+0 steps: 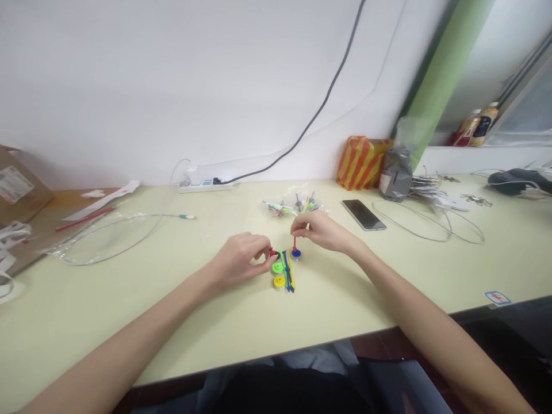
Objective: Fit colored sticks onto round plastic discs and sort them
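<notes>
One yellow disc (279, 282) nearest on table (241, 333), green disc (278, 268) just behind, coloured sticks (287, 271) lying beside both at right. Left hand (244, 259) with fingertips pinched together, seemingly on small red piece (271, 252) beside black disc (277, 255), view partly blocked. Right hand (315, 230) pinching red stick (295, 244) upright, lower end at blue disc (295, 254). Farther: bag of coloured parts (297, 205), phone (364, 214) to its right, then striped bag (359, 163) near wall (172, 86).

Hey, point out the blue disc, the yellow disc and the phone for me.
Blue disc (298, 253): head view, on its top face, right of centre.
Yellow disc (279, 281): head view, middle of its top.
Phone (364, 215): head view, middle of its dark screen.
</notes>
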`<state>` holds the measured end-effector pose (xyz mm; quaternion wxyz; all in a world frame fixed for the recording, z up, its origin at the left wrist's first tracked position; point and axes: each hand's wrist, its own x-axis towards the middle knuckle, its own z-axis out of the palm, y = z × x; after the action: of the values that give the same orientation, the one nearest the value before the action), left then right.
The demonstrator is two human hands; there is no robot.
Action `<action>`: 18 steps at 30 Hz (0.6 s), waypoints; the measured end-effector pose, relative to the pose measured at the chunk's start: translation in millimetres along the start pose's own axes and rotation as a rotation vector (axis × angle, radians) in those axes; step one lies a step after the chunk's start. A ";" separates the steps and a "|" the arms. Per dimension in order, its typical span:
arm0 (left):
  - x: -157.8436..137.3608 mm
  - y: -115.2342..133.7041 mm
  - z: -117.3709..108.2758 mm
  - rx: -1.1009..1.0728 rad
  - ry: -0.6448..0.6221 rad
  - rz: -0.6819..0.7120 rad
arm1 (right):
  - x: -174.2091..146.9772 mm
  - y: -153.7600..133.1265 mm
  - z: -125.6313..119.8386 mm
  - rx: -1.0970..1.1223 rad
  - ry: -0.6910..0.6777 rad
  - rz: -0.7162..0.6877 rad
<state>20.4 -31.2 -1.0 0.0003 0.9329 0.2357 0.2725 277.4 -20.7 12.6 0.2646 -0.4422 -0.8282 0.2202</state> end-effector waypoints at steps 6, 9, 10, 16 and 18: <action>-0.9 0.0 0.2 0.000 0.006 -0.007 | -6.5 -20.2 1.5 0.215 -0.328 -0.149; -0.2 0.4 0.0 -0.002 0.007 -0.002 | -7.5 -21.7 5.5 0.185 -0.376 -0.153; 0.1 0.6 -0.1 -0.004 0.005 -0.001 | -7.5 -21.8 6.5 0.166 -0.379 -0.149; 0.4 1.0 -1.2 -0.011 -0.005 -0.005 | -6.9 -23.7 8.7 0.082 -0.378 -0.118; 0.1 1.0 -1.4 -0.012 -0.007 -0.004 | -6.9 -24.0 9.5 0.067 -0.375 -0.124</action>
<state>20.2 -32.2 0.4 0.0071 0.9334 0.2357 0.2706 259.8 -40.1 18.0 0.1333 -0.3327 -0.8808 0.3095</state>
